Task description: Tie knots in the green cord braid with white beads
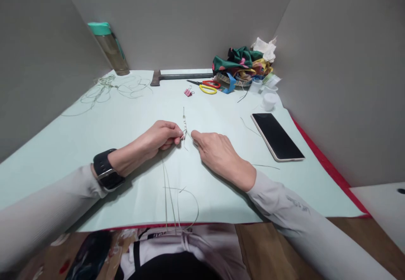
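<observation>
Pale strand [185, 124] — lower end at left hand [163, 135], right hand [218, 151] beside.

The left forearm [53, 208] and right forearm [303, 216] slant inward; the left hand [161, 135] pinches thumb against fingers, while the right hand [218, 150] faces it, slightly apart, back upward, fingers curled.

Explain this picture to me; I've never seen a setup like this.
There's no machine: these are a person's bare hands, seen from a camera worn on the head, facing forward and down. The left hand pinches thin cord at the near end of a small knotted piece. A strand runs toward the right hand, whose grip is hard to make out. Around them on the pale table cover are a phone, scissors, a pink clip, a bottle and bunched cloth.
</observation>
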